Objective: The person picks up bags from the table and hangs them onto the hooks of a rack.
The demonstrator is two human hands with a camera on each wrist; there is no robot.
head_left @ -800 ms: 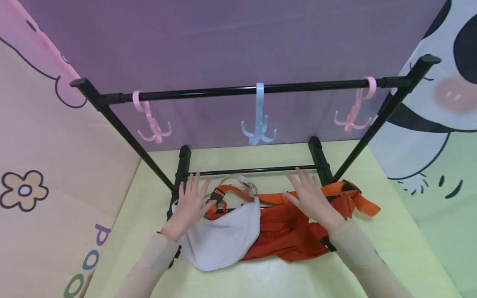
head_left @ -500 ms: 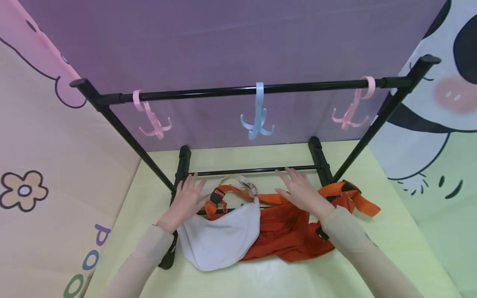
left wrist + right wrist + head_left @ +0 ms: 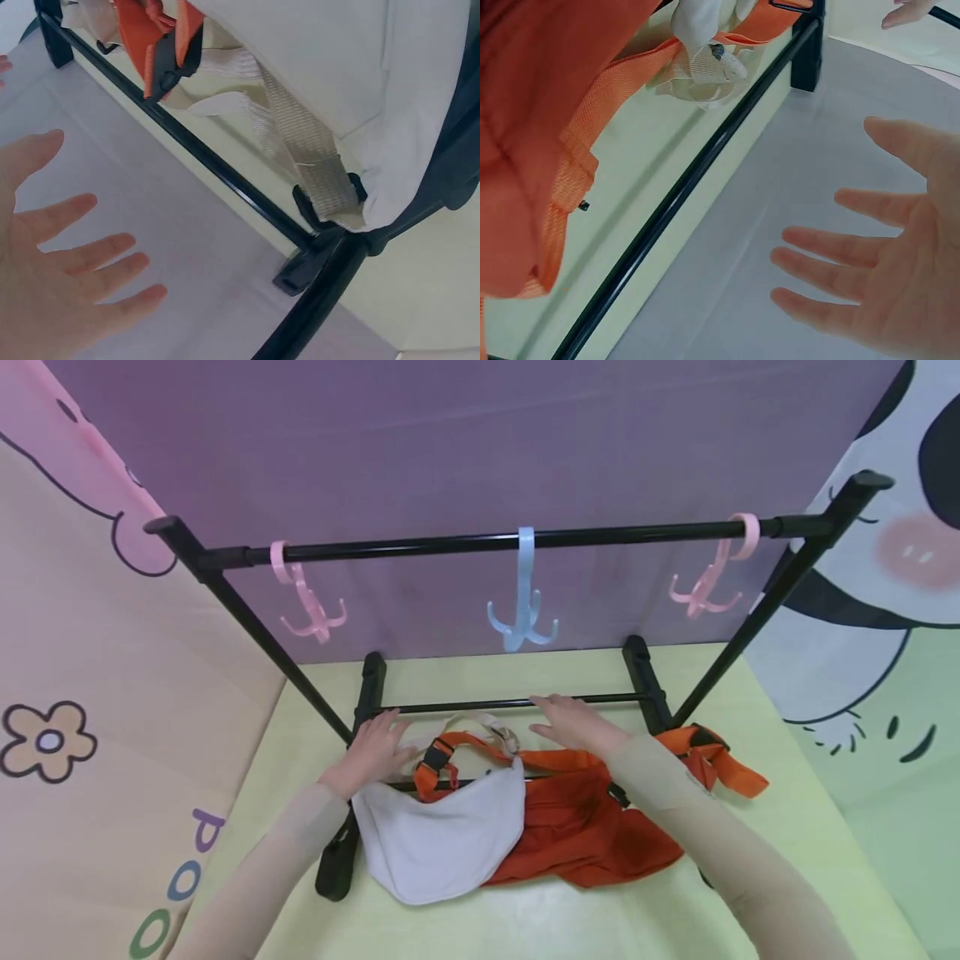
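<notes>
A white waist bag (image 3: 442, 843) with a beige strap lies on the left, overlapping a red-orange waist bag (image 3: 577, 827) whose bright orange strap (image 3: 551, 760) runs behind it. My left hand (image 3: 369, 752) hovers above the white bag's left side, holding nothing. In the left wrist view its fingers (image 3: 105, 251) are spread and straight. Over the orange strap hangs my right hand (image 3: 576, 724), also without anything in it. The right wrist view shows its fingers (image 3: 825, 240) extended and apart. A black buckle (image 3: 435, 756) sits on the orange strap between the hands.
A black rack stands around the bags, its top bar (image 3: 420, 545) across the view and a lower bar (image 3: 480, 704) behind. From the top bar hang a left pink hook (image 3: 309, 606), a blue hook (image 3: 521, 593) and a right pink hook (image 3: 708, 581). Printed walls enclose the pale table (image 3: 540, 927).
My right hand has moved left over the orange strap, turning inward. The left hand has shifted slightly left. The bags stay where they were, and the hooks sway a little.
</notes>
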